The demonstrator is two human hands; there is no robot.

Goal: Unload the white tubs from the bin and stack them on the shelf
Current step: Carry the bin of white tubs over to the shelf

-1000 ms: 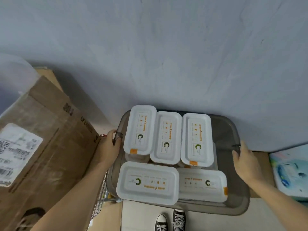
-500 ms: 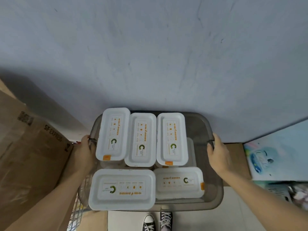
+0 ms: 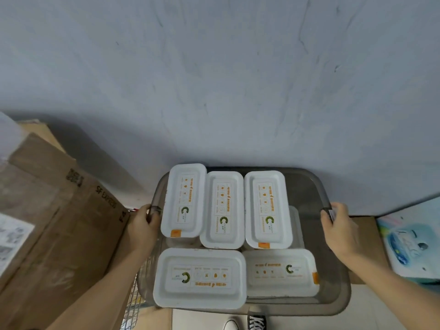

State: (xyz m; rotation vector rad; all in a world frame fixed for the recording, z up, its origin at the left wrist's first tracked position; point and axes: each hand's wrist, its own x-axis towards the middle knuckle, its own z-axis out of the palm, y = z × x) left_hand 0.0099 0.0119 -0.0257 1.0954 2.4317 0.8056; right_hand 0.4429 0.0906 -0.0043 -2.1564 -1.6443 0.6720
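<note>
A smoky grey translucent bin (image 3: 307, 186) is carried in front of me, close to a pale blue wall. It holds several white tubs with orange and green print. Three tubs lie lengthwise at the far side, the middle one (image 3: 222, 209) among them. Two lie crosswise at the near side, a left one (image 3: 200, 278) and a right one (image 3: 281, 272). More tubs show underneath. My left hand (image 3: 142, 225) grips the bin's left rim. My right hand (image 3: 339, 228) grips the right rim. No shelf is in view.
A large cardboard box (image 3: 47, 222) with a shipping label stands close on the left. A wire basket (image 3: 134, 303) shows under the bin's left corner. A colourful printed box (image 3: 409, 241) sits at right. My black sneakers (image 3: 256, 322) are below on a pale floor.
The bin, held in both hands, has shifted across the view, first leftward and then back right. The cardboard box shows more again on the left. The grip on both rims is unchanged.
</note>
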